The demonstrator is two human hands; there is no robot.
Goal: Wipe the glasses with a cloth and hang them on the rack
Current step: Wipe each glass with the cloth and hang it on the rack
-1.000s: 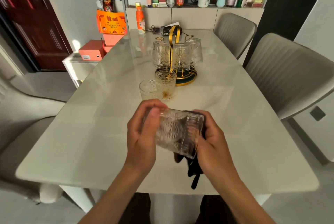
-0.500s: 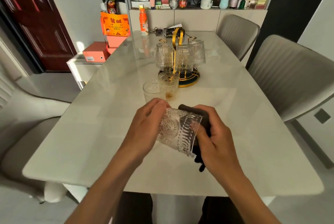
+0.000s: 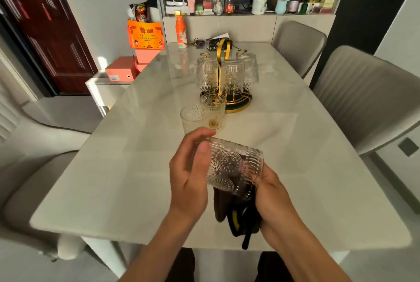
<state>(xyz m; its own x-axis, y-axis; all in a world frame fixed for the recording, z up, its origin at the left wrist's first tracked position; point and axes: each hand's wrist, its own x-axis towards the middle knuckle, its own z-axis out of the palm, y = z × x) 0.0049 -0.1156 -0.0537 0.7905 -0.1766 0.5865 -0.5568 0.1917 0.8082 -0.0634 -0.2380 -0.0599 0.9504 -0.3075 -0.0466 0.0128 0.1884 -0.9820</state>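
Left hand [image 3: 189,175] curls around the base end of an embossed, ribbed glass [image 3: 235,168] tilted on its side; right hand [image 3: 272,195] grips its rim and a dark cloth [image 3: 236,215]. Beyond them on the marble bench [image 3: 113,179], 2 upright glasses [image 3: 204,114] stand beside a gold wire rack [image 3: 227,77] bearing 3 inverted ones.

Embossed clear glass [image 3: 234,168]; dark cloth [image 3: 236,215]; glossy marble-look table [image 3: 113,179]

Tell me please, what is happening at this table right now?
A person is wiping an embossed glass held on its side over the marble table. The left hand grips its base end, and the right hand holds a dark cloth against it. Three glasses already hang upside down on the gold rack. Two more glasses stand upright in front of it, not yet hung.
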